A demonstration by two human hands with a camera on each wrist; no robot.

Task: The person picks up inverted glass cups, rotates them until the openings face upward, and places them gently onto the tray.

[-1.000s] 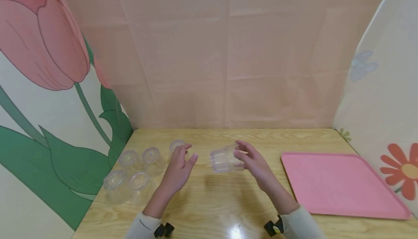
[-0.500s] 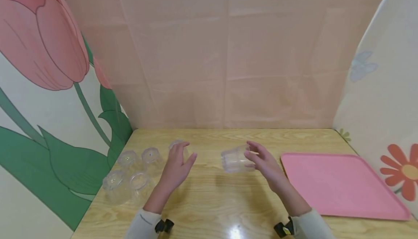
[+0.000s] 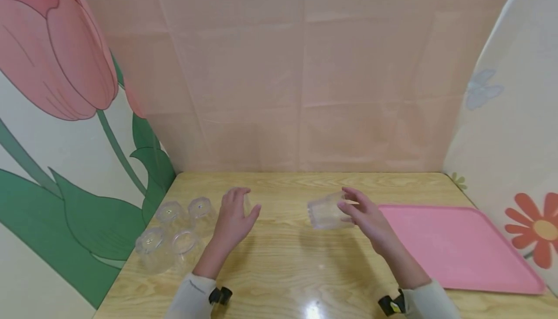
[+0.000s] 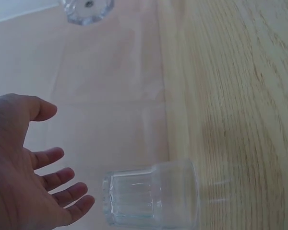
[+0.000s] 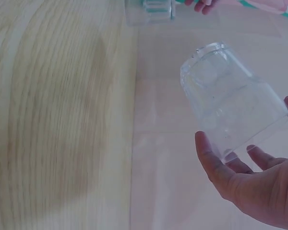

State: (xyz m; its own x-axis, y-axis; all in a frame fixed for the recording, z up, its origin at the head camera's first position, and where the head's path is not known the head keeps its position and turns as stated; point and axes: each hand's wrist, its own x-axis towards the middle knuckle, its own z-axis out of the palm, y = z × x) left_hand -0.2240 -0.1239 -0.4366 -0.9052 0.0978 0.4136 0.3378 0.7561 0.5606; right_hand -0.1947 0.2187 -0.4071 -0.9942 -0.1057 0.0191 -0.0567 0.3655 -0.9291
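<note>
My right hand (image 3: 365,218) grips a clear plastic cup (image 3: 324,211) near its open end, fingers and thumb around the rim. The cup lies tilted on its side in the air over the table, its base toward the left. In the right wrist view the same tumbler (image 5: 230,91) shows its faceted base end. My left hand (image 3: 233,222) is held out with fingers loosely bent and nothing between them. Close to it, an upside-down clear cup (image 4: 151,196) stands on the table, mostly hidden behind the fingers in the head view.
Several more clear cups, among them one at the front left (image 3: 152,251), stand upside down in a group at the table's left. A pink tray (image 3: 462,246) lies at the right. A pink cloth backdrop (image 3: 301,76) rises behind the wooden table (image 3: 279,275).
My right hand has moved to the right with the cup, toward the tray. My left hand has shifted slightly left, over the standing cup in the head view.
</note>
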